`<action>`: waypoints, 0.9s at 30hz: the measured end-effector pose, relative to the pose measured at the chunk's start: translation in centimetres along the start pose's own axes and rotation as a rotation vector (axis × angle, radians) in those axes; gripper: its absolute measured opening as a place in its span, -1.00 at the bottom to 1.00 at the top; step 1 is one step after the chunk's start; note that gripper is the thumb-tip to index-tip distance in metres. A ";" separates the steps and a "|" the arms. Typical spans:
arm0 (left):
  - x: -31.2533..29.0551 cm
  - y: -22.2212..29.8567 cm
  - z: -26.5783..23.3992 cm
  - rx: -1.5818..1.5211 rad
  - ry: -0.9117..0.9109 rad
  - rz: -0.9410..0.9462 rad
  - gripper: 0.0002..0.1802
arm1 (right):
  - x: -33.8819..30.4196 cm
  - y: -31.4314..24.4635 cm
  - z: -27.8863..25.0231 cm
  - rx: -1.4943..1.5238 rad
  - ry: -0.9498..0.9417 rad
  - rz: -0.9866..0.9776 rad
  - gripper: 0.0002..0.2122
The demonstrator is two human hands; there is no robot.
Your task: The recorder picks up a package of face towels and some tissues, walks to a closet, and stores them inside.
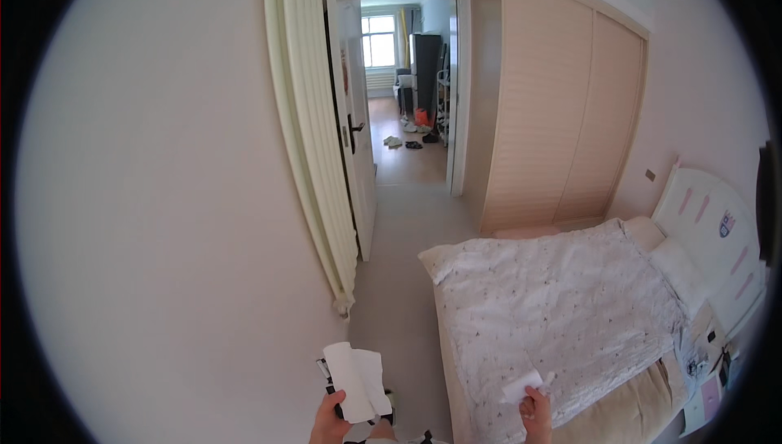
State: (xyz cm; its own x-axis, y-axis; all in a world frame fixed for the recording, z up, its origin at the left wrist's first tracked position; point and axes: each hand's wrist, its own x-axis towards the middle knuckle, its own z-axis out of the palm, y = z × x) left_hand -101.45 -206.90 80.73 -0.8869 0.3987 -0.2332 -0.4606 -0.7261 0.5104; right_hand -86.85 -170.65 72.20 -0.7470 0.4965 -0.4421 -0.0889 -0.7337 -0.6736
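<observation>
Low in the picture, my left hand (329,421) is closed around white paper (349,383), which looks curled on one side and has a loose sheet on the other. A slim black thing with a silvery end (324,369) sticks up beside the paper in the same hand; its kind is not clear. To the right, my right hand (534,408) pinches a small white piece of paper (521,386) in front of the bed. The bed has a pale patterned quilt (562,297).
A cream radiator (305,118) stands along the left wall beside an open white door (358,142). Grey floor (399,281) leads through the doorway to another room with shoes (393,142) on its floor. A pinkish wardrobe (542,110) stands behind the bed, whose white headboard (707,232) is at right.
</observation>
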 end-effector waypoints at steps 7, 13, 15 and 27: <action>20.8 10.6 0.9 0.024 -0.085 0.003 -0.42 | 13.0 1.7 14.0 0.179 0.304 -0.189 -0.91; 37.8 17.8 2.3 0.064 -0.193 -0.121 -0.40 | 25.3 1.6 28.5 0.043 0.214 -0.122 -0.92; 42.3 18.1 2.8 0.071 -0.199 -0.097 -0.40 | 30.1 0.3 30.8 0.042 0.166 -0.147 -0.92; 73.3 20.4 9.5 -0.053 -0.065 0.029 -0.43 | 68.6 -7.1 44.2 0.049 -0.063 -0.103 -0.81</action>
State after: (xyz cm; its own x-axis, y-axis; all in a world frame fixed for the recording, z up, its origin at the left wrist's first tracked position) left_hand -175.57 -187.18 81.87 -0.8964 0.4117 -0.1639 -0.4378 -0.7655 0.4716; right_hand -166.59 -151.92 72.81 -0.7719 0.5417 -0.3329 -0.1987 -0.7028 -0.6830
